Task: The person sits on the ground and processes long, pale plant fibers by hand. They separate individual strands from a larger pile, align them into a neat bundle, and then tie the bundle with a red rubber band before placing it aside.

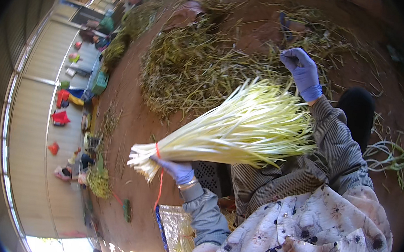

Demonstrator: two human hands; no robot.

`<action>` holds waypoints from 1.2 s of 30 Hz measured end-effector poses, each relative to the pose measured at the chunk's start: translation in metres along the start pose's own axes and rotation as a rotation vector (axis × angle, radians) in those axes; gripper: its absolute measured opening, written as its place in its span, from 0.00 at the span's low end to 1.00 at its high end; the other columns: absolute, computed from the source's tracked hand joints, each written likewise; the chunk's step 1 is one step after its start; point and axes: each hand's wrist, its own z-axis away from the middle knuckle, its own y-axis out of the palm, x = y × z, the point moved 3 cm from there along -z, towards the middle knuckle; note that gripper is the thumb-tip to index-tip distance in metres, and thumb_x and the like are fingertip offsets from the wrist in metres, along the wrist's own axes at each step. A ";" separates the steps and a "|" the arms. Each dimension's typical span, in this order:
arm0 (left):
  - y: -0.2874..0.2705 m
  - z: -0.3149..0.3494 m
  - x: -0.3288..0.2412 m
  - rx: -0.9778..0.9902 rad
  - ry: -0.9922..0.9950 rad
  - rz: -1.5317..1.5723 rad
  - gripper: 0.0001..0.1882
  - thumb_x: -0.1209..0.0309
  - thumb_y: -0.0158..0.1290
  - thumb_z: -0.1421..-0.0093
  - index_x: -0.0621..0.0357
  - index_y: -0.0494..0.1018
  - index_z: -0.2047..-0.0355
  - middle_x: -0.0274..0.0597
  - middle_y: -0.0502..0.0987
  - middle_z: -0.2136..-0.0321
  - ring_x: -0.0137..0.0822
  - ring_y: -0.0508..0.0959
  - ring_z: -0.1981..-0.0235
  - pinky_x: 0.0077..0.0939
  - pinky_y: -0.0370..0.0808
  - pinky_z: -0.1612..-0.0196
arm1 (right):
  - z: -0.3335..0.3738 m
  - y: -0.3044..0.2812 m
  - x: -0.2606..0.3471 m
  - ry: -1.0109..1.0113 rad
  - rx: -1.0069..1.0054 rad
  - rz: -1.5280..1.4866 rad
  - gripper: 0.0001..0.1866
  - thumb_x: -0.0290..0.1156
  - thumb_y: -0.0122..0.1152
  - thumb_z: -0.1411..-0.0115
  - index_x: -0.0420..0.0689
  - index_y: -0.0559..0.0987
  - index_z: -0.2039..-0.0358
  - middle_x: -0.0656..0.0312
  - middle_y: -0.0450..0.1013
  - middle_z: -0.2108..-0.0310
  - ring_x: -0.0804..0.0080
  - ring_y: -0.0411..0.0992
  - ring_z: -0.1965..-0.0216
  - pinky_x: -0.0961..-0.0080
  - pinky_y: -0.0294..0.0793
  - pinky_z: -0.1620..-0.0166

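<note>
A large bundle of pale yellow chives (pixel 241 123) lies slantwise across the middle, its white cut ends to the left and its leaf tips fanned out to the right. My left hand (pixel 177 170), in a purple glove, grips it from below near the cut ends. A red string (pixel 157 149) circles the bundle there, and its loose end hangs down past my left hand. Beyond the leaf tips, my right hand (pixel 304 74), also gloved in purple, is raised apart from the bundle with fingers curled in. Whether it pinches anything small cannot be made out.
Straw-like leaf litter (pixel 192 76) covers the reddish floor ahead. A dark perforated crate (pixel 204 175) stands beneath the bundle. Loose pale strands (pixel 386 155) lie at the right. Along the left wall are a green crate (pixel 100 83), a heap of chives (pixel 99 182) and people farther off.
</note>
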 end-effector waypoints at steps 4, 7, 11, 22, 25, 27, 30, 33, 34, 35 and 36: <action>-0.010 0.005 -0.017 -0.031 0.201 -0.065 0.46 0.31 0.30 0.51 0.54 0.54 0.43 0.49 0.56 0.44 0.50 0.58 0.45 0.49 0.57 0.43 | 0.007 -0.067 -0.003 0.187 -0.035 0.213 0.05 0.24 0.60 0.50 0.41 0.74 0.72 0.68 0.70 0.74 0.82 0.67 0.71 0.86 0.68 0.65; -0.020 0.013 -0.044 -0.063 0.234 -0.036 0.43 0.33 0.31 0.49 0.52 0.55 0.44 0.49 0.59 0.46 0.51 0.62 0.47 0.51 0.60 0.46 | 0.015 -0.090 0.004 0.259 -0.120 0.418 0.07 0.24 0.60 0.50 0.43 0.73 0.69 0.68 0.70 0.72 0.83 0.66 0.70 0.85 0.69 0.65; -0.019 0.022 -0.065 -0.137 0.382 -0.149 0.42 0.36 0.35 0.47 0.53 0.49 0.41 0.45 0.52 0.42 0.45 0.55 0.42 0.43 0.54 0.42 | 0.051 -0.029 0.015 0.014 0.151 0.175 0.10 0.29 0.63 0.54 0.45 0.73 0.70 0.66 0.71 0.71 0.71 0.70 0.68 0.75 0.69 0.62; 0.024 0.046 -0.061 -0.045 0.284 -0.089 0.44 0.34 0.36 0.49 0.55 0.52 0.43 0.47 0.55 0.44 0.46 0.58 0.45 0.44 0.57 0.44 | 0.120 0.134 0.068 -0.455 1.057 0.634 0.14 0.35 0.59 0.54 0.50 0.73 0.65 0.66 0.70 0.69 0.68 0.67 0.62 0.71 0.64 0.59; 0.022 0.044 -0.059 -0.066 0.280 -0.087 0.44 0.34 0.36 0.49 0.57 0.53 0.43 0.48 0.56 0.45 0.46 0.58 0.45 0.43 0.57 0.44 | 0.127 0.135 0.071 -0.431 1.044 0.584 0.12 0.35 0.58 0.53 0.48 0.74 0.67 0.64 0.72 0.74 0.66 0.70 0.67 0.69 0.66 0.62; 0.019 0.043 -0.057 -0.071 0.267 -0.091 0.44 0.34 0.36 0.49 0.58 0.53 0.44 0.49 0.57 0.45 0.46 0.59 0.45 0.43 0.57 0.44 | 0.134 0.130 0.072 -0.300 1.041 0.458 0.09 0.34 0.53 0.49 0.47 0.73 0.68 0.60 0.72 0.79 0.61 0.72 0.73 0.65 0.69 0.69; 0.016 0.043 -0.055 -0.073 0.269 -0.105 0.44 0.34 0.36 0.49 0.59 0.53 0.44 0.49 0.57 0.45 0.46 0.59 0.46 0.42 0.56 0.43 | 0.140 0.130 0.068 -0.032 1.015 0.492 0.08 0.34 0.49 0.47 0.47 0.73 0.67 0.57 0.72 0.81 0.59 0.72 0.74 0.65 0.70 0.73; 0.015 0.043 -0.053 -0.057 0.263 -0.089 0.44 0.35 0.36 0.48 0.59 0.53 0.44 0.49 0.56 0.45 0.46 0.59 0.46 0.42 0.56 0.43 | 0.139 0.140 0.068 -0.138 0.965 0.558 0.08 0.33 0.49 0.48 0.48 0.74 0.69 0.57 0.71 0.77 0.59 0.72 0.74 0.66 0.71 0.74; 0.015 0.043 -0.053 -0.036 0.258 -0.066 0.44 0.35 0.36 0.48 0.59 0.53 0.44 0.49 0.56 0.45 0.46 0.59 0.45 0.42 0.56 0.43 | 0.138 0.143 0.069 -0.203 0.939 0.561 0.08 0.33 0.49 0.48 0.48 0.74 0.69 0.58 0.70 0.76 0.60 0.72 0.74 0.66 0.71 0.73; 0.015 0.043 -0.053 -0.043 0.247 -0.065 0.44 0.35 0.36 0.48 0.59 0.53 0.44 0.48 0.56 0.45 0.46 0.58 0.45 0.42 0.56 0.43 | 0.138 0.147 0.068 -0.270 0.943 0.578 0.08 0.33 0.49 0.49 0.48 0.75 0.70 0.58 0.70 0.76 0.61 0.72 0.73 0.66 0.71 0.72; 0.014 0.042 -0.052 -0.036 0.235 -0.056 0.44 0.35 0.36 0.48 0.59 0.52 0.43 0.48 0.56 0.45 0.46 0.58 0.45 0.42 0.56 0.43 | 0.139 0.150 0.067 -0.336 0.949 0.594 0.08 0.33 0.50 0.49 0.48 0.75 0.71 0.59 0.70 0.76 0.61 0.72 0.73 0.67 0.71 0.72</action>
